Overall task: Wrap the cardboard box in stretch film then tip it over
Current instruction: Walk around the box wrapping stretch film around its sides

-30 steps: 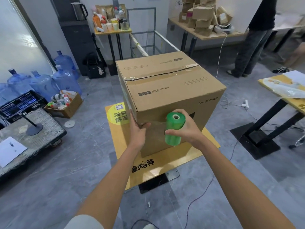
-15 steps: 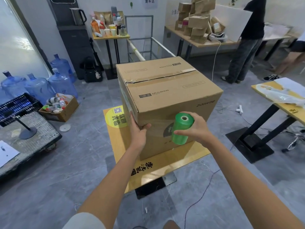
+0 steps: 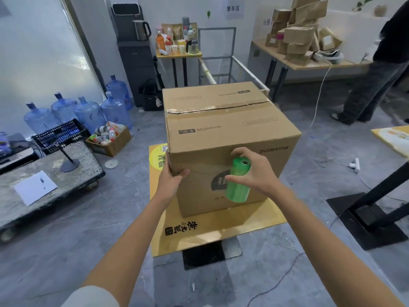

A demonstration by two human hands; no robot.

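Observation:
A large taped cardboard box (image 3: pixel 223 127) stands upright on a small yellow table (image 3: pixel 243 220) in the middle of the head view. My left hand (image 3: pixel 171 180) clasps the box's near left vertical corner, thumb on the front face. My right hand (image 3: pixel 254 173) holds a green roll of stretch film (image 3: pixel 238 180) upright against the front face. A stretch of clear film seems to lie across the front face between the two hands, though it is hard to make out.
A grey flat cart (image 3: pixel 44 178) with a sheet of paper stands at left, with blue water jugs (image 3: pixel 88 111) and a box of bottles (image 3: pixel 108 138) behind. A black table base (image 3: pixel 371 216) is at right. A person (image 3: pixel 376 69) stands at the back right beside a table of parcels.
My right hand has carried the green roll to the right across the box's front face. My left hand has stayed on the near left corner. The camera has come closer.

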